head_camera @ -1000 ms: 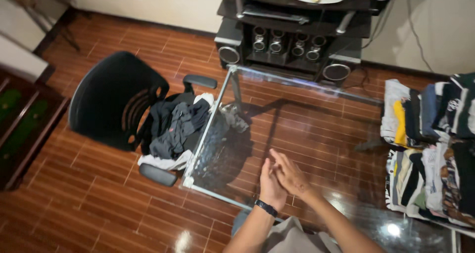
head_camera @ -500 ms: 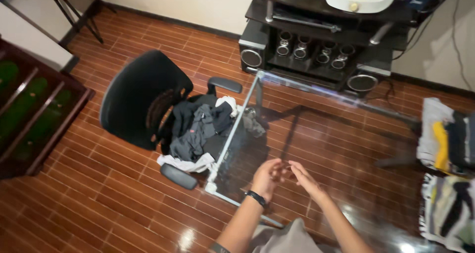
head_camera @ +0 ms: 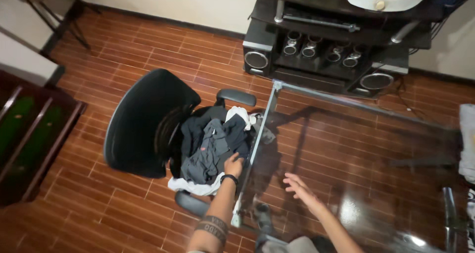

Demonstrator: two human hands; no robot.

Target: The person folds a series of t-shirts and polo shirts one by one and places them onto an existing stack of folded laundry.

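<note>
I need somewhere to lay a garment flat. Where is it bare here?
The glass table is bare between its left edge and the right hand. The chair seat is crowded with clothes, where the left hand reaches.

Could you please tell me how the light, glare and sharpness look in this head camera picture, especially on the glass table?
Head view: the glass table throws bright glare at its lower right and mirrors dark shapes over the wooden floor; the right hand is slightly motion-blurred, fingers spread above the glass; the left hand on the dark clothes is sharper; wide-angle bending tilts the edges; the left border is dim.
</note>
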